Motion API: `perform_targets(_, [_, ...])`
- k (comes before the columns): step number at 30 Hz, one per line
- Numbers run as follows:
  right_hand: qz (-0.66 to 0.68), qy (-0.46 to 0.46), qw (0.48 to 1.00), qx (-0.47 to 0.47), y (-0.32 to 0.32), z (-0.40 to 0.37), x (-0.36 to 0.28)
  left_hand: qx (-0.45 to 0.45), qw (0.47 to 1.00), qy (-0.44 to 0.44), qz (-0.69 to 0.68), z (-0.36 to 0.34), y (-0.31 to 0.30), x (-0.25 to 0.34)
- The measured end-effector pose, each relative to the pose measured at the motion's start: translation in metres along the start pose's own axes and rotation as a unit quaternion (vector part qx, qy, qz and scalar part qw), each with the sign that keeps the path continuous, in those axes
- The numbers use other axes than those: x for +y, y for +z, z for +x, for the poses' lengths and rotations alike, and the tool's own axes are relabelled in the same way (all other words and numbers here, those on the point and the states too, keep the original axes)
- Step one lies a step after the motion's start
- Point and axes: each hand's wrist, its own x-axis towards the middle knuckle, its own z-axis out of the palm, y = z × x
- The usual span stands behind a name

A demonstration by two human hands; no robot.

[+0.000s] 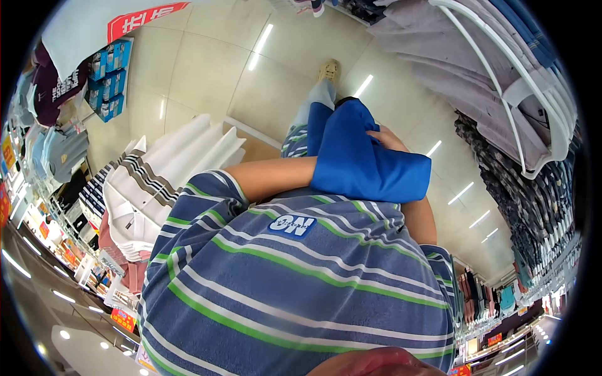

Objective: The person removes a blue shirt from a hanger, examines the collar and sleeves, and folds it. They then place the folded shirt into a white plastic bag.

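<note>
A bright blue cloth (360, 156), perhaps a garment, is bunched in front of my striped shirt. My left forearm reaches in from the left and enters the cloth, which hides my left hand and its fingers. On the far right side of the cloth is my right hand (390, 139), its fingers bent against a fold and gripping it. Part of my right forearm lies behind the cloth's lower right part. Another blue section hangs beyond, over my leg.
White shirts (182, 156) hang at the left, beside a low board on the tiled floor (207, 81). Blue boxes (108, 81) stand at the upper left. Grey garments on white hangers (520, 113) and patterned clothes (495, 169) line the right. My shoe (329, 71) shows ahead.
</note>
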Motion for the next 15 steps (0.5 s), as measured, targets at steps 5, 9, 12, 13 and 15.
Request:
perform_targets(5, [-0.238,0.211,0.943,0.094,-0.008,-0.002,-0.061,-0.134,0.964,0.16,-0.166,-0.011,-0.022,0.0])
perform_targets(9, [-0.315,-0.116,0.941,0.048,-0.012,-0.004,-0.104,-0.171,0.944,0.186,-0.211,-0.012,-0.03,0.002])
perform_targets(12, [-0.183,-0.123,0.969,-0.109,0.01,0.012,-0.101,-0.177,0.939,0.192,-0.224,-0.013,-0.033,0.007])
perform_targets(13, [-0.163,-0.091,0.968,-0.167,0.018,0.015,-0.09,-0.178,0.936,0.198,-0.229,-0.013,-0.034,0.008])
perform_targets(15, [-0.075,-0.172,0.959,-0.211,0.031,0.02,-0.03,-0.181,0.931,0.211,-0.236,-0.014,-0.035,0.012])
